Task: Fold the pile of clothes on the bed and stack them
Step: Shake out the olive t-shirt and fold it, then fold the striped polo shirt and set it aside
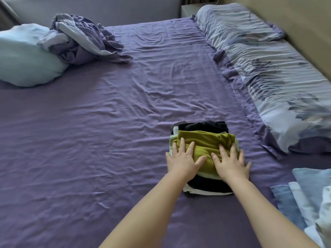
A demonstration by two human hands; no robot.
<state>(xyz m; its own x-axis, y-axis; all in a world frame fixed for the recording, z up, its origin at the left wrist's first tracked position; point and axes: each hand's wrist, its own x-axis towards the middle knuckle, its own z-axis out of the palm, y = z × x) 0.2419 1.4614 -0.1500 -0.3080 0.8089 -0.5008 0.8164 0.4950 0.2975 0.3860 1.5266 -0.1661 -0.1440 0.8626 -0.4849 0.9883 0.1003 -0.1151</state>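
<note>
A stack of folded clothes lies on the purple bed sheet (107, 140), right of centre. An olive-green folded garment (206, 142) is on top, with pale green, black (206, 185) and white layers under it. A black piece (202, 127) shows at the far side. My left hand (182, 160) lies flat on the left part of the green garment, fingers spread. My right hand (231, 163) presses flat on its right part, the outer fingers reaching over the stack's edge.
A crumpled purple and lilac bedsheet (80, 40) and a light blue pillow (23, 56) lie at the far left. Two patterned pillows (268, 72) line the right side by the headboard. Blue and white fabric (308, 199) lies at the near right.
</note>
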